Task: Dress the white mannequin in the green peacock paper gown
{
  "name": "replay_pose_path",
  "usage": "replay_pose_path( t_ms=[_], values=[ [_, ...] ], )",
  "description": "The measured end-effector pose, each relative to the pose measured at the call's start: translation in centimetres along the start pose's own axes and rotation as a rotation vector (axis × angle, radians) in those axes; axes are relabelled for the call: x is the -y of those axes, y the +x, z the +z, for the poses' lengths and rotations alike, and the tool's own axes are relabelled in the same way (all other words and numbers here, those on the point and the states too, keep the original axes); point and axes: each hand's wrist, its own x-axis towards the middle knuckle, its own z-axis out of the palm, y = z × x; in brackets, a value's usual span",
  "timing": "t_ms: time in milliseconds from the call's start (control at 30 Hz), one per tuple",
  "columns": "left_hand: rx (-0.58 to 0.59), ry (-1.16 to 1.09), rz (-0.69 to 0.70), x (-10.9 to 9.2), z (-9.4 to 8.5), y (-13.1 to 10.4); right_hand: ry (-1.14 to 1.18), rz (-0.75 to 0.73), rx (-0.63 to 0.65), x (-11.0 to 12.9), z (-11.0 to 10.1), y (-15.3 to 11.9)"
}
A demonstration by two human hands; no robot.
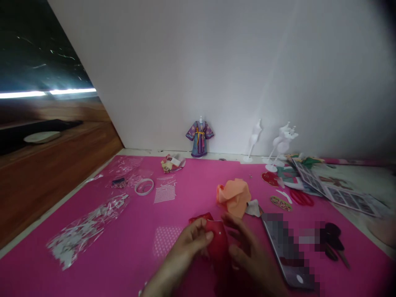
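My left hand (190, 243) pinches a small piece of red fabric (218, 241) between thumb and fingers, low in the middle of the head view. A tiny white dot, perhaps a bead, shows near the fabric's upper edge. Close by on the right is my right hand (247, 251), dim and slightly blurred, its thumb and fingers apart beside the fabric. Whether it touches the fabric is hard to make out. Just beyond the hands lies crumpled peach cloth (236, 196). A clear sheet of white dots (167, 240) rests left of the fabric.
On the pink mat (123, 247) lie a phone (278, 243), black-handled scissors (334, 243), a tape roll (144, 187) and a bag of white pieces (89, 227). A doll-sized purple robe (199, 138) stands at the wall, left of white mannequins (255, 138). Printed sheets (337, 192) lie right.
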Motion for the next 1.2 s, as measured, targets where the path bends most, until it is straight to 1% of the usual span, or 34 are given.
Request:
replay_pose_path(
  t_ms=[33, 67, 133, 167, 233, 300, 367, 433, 500, 600, 667, 833, 1000, 1100, 1200],
  values=[
    [0.012, 0.045, 0.02, -0.9, 0.1, -0.1, 0.013, 0.016, 0.052, 0.7, 0.0, 0.3],
    [0.02, 0.081, 0.045, -1.7, 0.2, -0.1, 0.014, 0.016, 0.074, 1.3, 0.1, 0.5],
    [0.022, 0.131, 0.096, -2.7, 0.1, -0.1, 0.007, -0.027, 0.053, 2.4, 0.6, 0.9],
    [0.023, 0.137, 0.108, -2.9, -0.1, -0.1, 0.029, -0.062, 0.033, 2.8, 0.8, 1.1],
    [0.041, 0.103, 0.092, -2.4, -0.6, 0.0, 0.144, -0.094, -0.002, 3.0, 1.0, 1.4],
    [0.058, 0.028, 0.044, -1.0, -1.3, 0.2, 0.264, -0.035, -0.014, 2.6, 1.1, 1.5],
    [0.052, -0.012, 0.022, 0.6, -1.8, 0.3, 0.327, 0.046, -0.032, 1.8, 1.0, 1.4],
    [0.029, -0.019, 0.028, 1.7, -1.7, 0.2, 0.343, 0.087, -0.039, 0.9, 1.0, 1.2],
    [-0.007, -0.027, 0.038, 2.2, -1.2, 0.0, 0.336, 0.102, -0.057, 0.3, 1.2, 0.9],
    [-0.082, -0.05, 0.028, 2.3, -0.3, -0.3, 0.318, 0.108, -0.081, -0.3, 1.6, 0.5],
    [-0.12, -0.067, 0.013, 2.2, -0.1, -0.4, 0.33, 0.104, -0.099, -0.8, 1.8, 0.3],
    [-0.158, -0.039, -0.047, 2.5, -0.8, -0.3, 0.309, 0.12, -0.222, -1.9, 1.9, 0.0],
    [-0.225, 0.041, -0.097, 2.2, -1.0, -0.5, 0.262, 0.122, -0.332, -1.4, 2.3, -0.5],
    [-0.225, 0.063, -0.094, 2.0, -0.9, -0.6, 0.295, 0.137, -0.344, -1.1, 2.6, -0.8],
    [-0.204, 0.033, -0.101, 2.2, -1.1, -0.6, 0.302, 0.135, -0.349, -1.4, 2.6, -0.9]
  ],
)
